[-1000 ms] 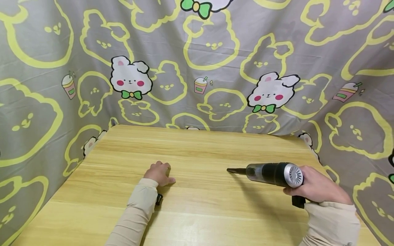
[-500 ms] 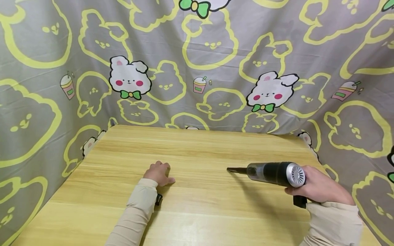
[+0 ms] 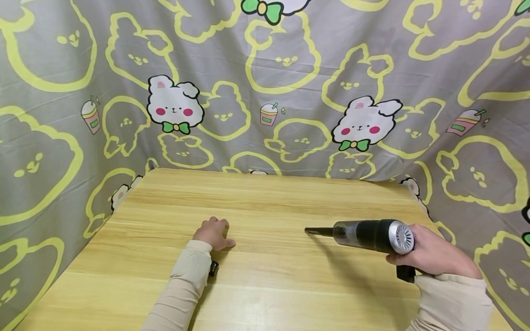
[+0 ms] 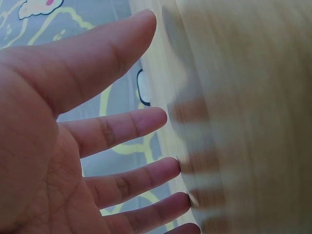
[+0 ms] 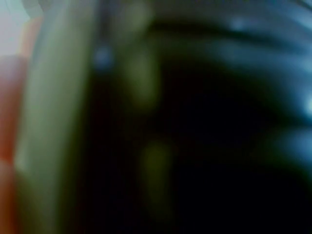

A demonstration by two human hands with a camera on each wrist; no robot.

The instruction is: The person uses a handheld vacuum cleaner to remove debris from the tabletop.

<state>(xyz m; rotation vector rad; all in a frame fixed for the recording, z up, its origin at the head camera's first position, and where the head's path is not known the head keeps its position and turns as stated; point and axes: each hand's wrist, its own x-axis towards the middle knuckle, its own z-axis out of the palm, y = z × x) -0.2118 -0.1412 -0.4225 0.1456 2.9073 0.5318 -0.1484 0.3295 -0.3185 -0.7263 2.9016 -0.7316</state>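
Note:
In the head view my right hand [image 3: 439, 250] grips a handheld vacuum cleaner [image 3: 372, 234] by its handle. The vacuum has a black body, a clear grey front section, a silver vented end and a thin black nozzle that points left, low over the wooden tabletop [image 3: 256, 285]. My left hand [image 3: 213, 233] rests on the tabletop left of the nozzle, holding nothing. The left wrist view shows its fingers [image 4: 129, 124] relaxed and spread, tips at the wood. Blurred dark vacuum casing [image 5: 234, 97] fills most of the right wrist view.
A grey curtain [image 3: 232, 55] printed with yellow outlines and white bunny faces hangs behind the table and along both sides. Beneath my left wrist a small black strap piece [image 3: 213, 268] shows at the sleeve. The vacuum casts a shadow on the wood.
My right hand and the rear of the vacuum have shifted slightly to the right, while the nozzle tip stays almost in place. The left hand has kept still.

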